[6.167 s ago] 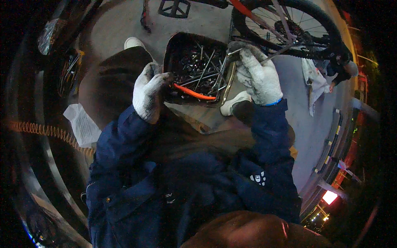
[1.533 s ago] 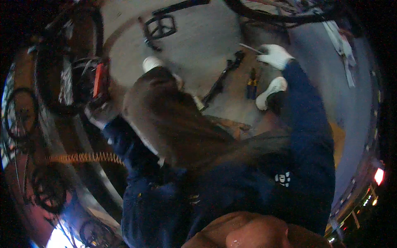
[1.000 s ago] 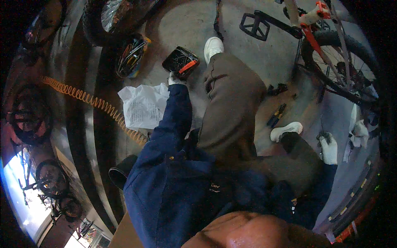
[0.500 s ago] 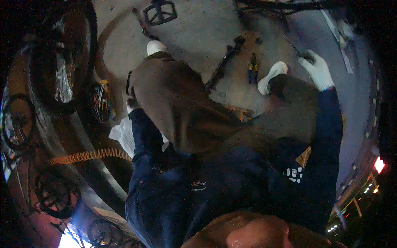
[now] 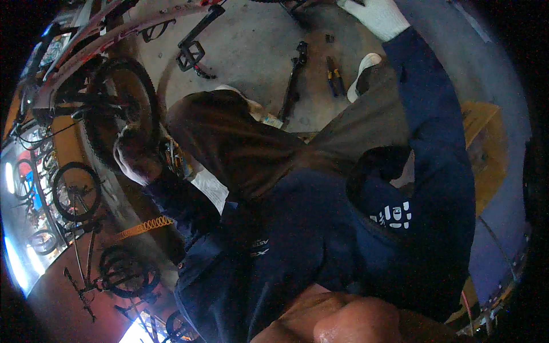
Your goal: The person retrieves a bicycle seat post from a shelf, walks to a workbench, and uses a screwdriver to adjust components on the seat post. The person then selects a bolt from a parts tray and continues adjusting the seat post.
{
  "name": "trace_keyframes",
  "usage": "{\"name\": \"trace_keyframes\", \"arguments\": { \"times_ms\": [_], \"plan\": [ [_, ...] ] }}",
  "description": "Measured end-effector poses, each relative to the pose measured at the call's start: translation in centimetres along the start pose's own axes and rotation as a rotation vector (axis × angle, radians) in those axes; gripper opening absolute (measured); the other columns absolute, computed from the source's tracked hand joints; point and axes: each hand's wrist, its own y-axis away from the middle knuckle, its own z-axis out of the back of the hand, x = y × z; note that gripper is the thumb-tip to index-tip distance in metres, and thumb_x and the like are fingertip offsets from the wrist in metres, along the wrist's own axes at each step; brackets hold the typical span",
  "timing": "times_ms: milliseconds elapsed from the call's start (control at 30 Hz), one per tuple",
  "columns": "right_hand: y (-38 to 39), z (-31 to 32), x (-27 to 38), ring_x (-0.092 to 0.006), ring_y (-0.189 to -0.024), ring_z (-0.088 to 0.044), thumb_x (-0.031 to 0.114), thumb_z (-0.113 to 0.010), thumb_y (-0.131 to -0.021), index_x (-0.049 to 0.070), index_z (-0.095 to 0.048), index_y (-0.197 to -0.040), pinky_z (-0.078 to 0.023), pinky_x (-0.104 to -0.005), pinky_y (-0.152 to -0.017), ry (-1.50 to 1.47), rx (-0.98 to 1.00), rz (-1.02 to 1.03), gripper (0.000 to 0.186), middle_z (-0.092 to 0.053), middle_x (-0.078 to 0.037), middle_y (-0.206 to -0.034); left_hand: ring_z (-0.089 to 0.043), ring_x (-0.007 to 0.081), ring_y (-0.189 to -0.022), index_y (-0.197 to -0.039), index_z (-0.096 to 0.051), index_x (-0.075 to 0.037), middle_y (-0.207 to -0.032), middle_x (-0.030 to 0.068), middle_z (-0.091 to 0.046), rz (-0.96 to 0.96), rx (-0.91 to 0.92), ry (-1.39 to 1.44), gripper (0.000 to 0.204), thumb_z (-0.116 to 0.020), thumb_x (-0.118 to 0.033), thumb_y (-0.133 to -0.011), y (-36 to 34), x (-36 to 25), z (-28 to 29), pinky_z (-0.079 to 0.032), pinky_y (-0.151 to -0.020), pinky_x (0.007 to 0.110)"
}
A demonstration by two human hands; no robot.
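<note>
My left hand (image 5: 137, 160) is at the lower edge of a bicycle wheel (image 5: 153, 103) with a black knobby tyre, on the left. Its fingers are curled against the tyre, though dim light hides their exact hold. My right hand (image 5: 378, 18), in a white knit glove, reaches to the top edge of the view, near dark bicycle parts. Its fingertips are cut off there, and no tool shows in it. The bicycle's reddish frame (image 5: 103, 43) crosses the upper left, with a black crank and pedal (image 5: 191, 56) hanging from it.
Between my feet a long black bar-shaped part (image 5: 293, 86) lies on the grey floor, beside yellow-and-black pliers (image 5: 334, 77) and a small dark piece (image 5: 330, 38). An orange coiled hose (image 5: 146, 227) runs at left. Cardboard (image 5: 486, 148) lies at right. More bicycles (image 5: 77, 191) stand far left.
My left hand has moved out from beside my knee to the wheel. My right hand, which held a thin dark tool, has moved up and left to the top edge. The view has shifted left.
</note>
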Motion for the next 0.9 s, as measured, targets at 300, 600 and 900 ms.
{"name": "trace_keyframes", "arguments": {
  "times_ms": [300, 600, 900],
  "plan": [
    [-6.1, -1.2, -7.5, -0.036, -0.118, -0.068, 0.037, -0.069, -0.095, 0.003, -0.068, -0.128, -0.053, -0.044, -0.1, 0.204, 0.25, -0.032, 0.047, -0.071, -0.025, -0.122, -0.071, 0.0259, -0.104, -0.117, -0.071, 0.005, -0.113, 0.0156, -0.07, 0.362, 0.546, 0.36, 0.025, -0.062, -0.01, -0.099, -7.7, -11.4, -14.0, -0.057, -0.095, 0.036],
    [-8.1, -13.5, -26.0, -0.0427, -0.106, -0.07, 0.016, -0.066, -0.087, 0.005, -0.075, -0.113, -0.057, -0.0502, -0.093, 0.542, 0.746, -0.207, 0.03, -0.074, -0.021, -0.115, -0.07, 0.0229, -0.109, -0.132, -0.067, -0.002, -0.119, 0.0118, -0.074, 0.545, 1.536, 0.48, 0.039, -0.063, -0.029, -0.104, -6.9, 1.0, -43.9, -0.055, -0.097, 0.036],
    [-3.9, -27.3, -33.3, -0.0389, -0.112, -0.069, 0.014, -0.066, -0.093, 0.009, -0.071, -0.118, -0.058, -0.0476, -0.093, 0.434, 0.747, -0.211, 0.026, -0.071, -0.019, -0.119, -0.066, 0.0396, -0.119, -0.139, -0.061, -0.003, -0.133, 0.0214, -0.068, 0.238, 1.551, 0.015, 0.06, -0.071, -0.04, -0.093, 9.8, 10.1, -58.3, -0.052, -0.102, 0.045]
  ]
}}
